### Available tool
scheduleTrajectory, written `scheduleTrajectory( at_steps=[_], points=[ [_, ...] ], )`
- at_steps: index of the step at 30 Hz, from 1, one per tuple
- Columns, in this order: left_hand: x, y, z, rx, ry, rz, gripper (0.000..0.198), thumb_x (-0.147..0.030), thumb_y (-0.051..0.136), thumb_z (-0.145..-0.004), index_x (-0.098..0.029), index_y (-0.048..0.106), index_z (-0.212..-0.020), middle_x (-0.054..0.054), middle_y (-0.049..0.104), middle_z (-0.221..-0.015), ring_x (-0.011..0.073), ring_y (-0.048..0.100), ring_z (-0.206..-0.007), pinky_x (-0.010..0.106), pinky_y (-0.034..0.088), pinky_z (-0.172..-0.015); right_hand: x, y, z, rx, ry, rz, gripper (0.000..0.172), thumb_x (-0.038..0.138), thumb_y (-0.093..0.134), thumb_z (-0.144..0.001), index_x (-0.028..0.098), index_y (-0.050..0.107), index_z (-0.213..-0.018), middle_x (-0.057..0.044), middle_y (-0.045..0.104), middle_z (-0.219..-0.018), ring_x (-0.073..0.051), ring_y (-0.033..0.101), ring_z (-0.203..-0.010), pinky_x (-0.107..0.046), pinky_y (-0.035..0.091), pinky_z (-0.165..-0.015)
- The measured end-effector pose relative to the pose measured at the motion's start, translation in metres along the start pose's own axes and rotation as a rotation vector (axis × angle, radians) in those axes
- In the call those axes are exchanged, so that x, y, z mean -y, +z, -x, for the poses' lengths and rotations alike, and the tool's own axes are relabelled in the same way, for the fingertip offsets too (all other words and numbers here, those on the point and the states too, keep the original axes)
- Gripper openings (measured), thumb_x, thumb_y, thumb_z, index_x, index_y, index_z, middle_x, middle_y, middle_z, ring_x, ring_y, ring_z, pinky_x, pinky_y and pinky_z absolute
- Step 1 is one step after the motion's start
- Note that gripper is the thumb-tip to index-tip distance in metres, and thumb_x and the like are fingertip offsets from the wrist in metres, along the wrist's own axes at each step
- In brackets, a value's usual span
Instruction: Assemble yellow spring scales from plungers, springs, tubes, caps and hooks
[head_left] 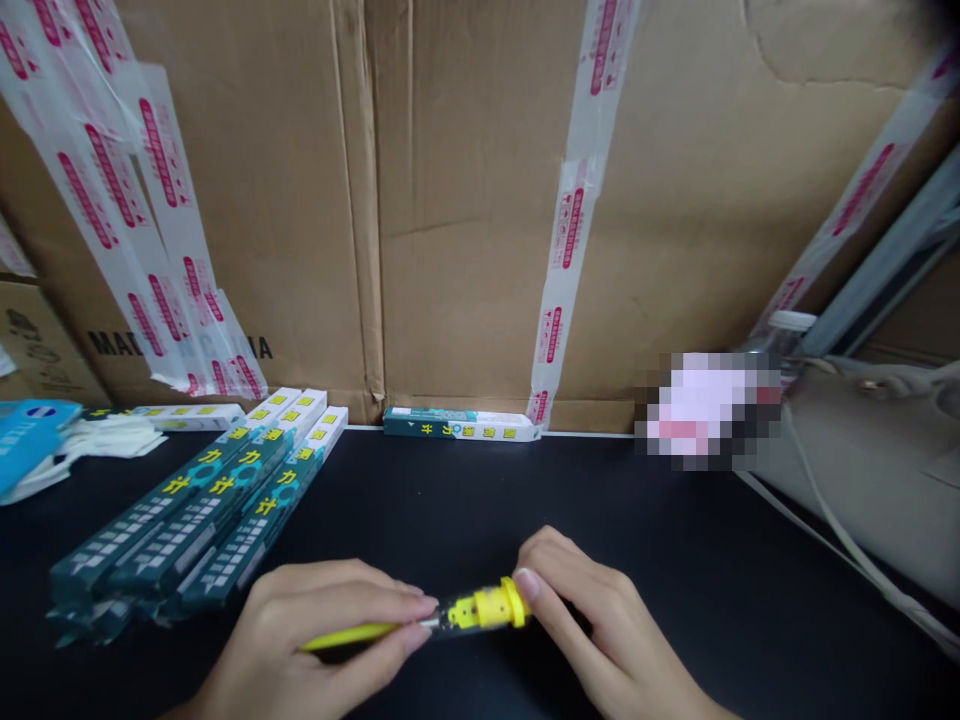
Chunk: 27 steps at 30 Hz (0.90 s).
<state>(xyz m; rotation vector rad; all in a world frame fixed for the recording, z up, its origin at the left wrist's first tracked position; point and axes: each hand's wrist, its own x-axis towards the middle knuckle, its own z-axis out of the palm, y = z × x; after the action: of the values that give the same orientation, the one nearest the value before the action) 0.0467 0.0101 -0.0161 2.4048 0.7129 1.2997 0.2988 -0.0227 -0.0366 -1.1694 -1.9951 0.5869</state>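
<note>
Together — left hand [315,630] and right hand [592,620] grip a yellow-capped clear tube [480,612].

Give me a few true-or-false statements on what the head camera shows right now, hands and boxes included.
1. The left hand holds a thin yellow rod. True.
2. The right hand lies flat and empty on the black tabletop. False: it holds a clear tube with a yellow collar.
3. Long green-and-white boxes lie side by side left of the hands. True.
4. One such box stands upright. False: it lies along the foot of the cardboard wall.
5. Red-printed tape runs over the cardboard. True.
</note>
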Motion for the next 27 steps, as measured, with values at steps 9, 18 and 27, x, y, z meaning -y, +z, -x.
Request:
scheduleTrajectory(
  at_steps=[9,18,27],
  points=[
    [0.0004,-0.0009,0.0023,-0.027,-0.108,-0.001,0.021,-0.01,0.078,-0.079,-0.028,0.082,-0.089,-0.005,0.084,-0.081,0.0109,0.08,-0.069,0.008,0.061,-0.07,-0.0015,-0.0001,0.0031,-0.087,0.019,0.009,0.02,0.033,0.042,-0.107,0.027,0.062,-0.104,0.001,0.068,-0.089,-0.018,0.064,-0.08,-0.03,0.048,-0.074],
    [0.0026,-0.0005,0.0005,-0.03,-0.223,0.024,0.02,-0.015,0.078,-0.08,-0.032,0.083,-0.088,-0.006,0.083,-0.08,0.0101,0.079,-0.068,0.005,0.059,-0.067,0.0016,-0.001,0.0033,-0.099,0.022,-0.017,0.008,0.027,0.051,-0.103,0.03,0.057,-0.107,0.003,0.066,-0.097,-0.016,0.066,-0.089,-0.026,0.05,-0.081],
    [0.0032,0.0025,0.0084,0.03,-0.144,0.06,0.03,-0.009,0.071,-0.083,-0.032,0.08,-0.099,-0.007,0.083,-0.091,0.0101,0.079,-0.079,0.01,0.06,-0.077,0.0008,-0.0008,-0.0002,-0.018,0.034,-0.015,0.028,0.031,0.039,-0.107,0.025,0.057,-0.086,0.002,0.062,-0.08,-0.016,0.062,-0.073,-0.025,0.047,-0.068]
  ],
)
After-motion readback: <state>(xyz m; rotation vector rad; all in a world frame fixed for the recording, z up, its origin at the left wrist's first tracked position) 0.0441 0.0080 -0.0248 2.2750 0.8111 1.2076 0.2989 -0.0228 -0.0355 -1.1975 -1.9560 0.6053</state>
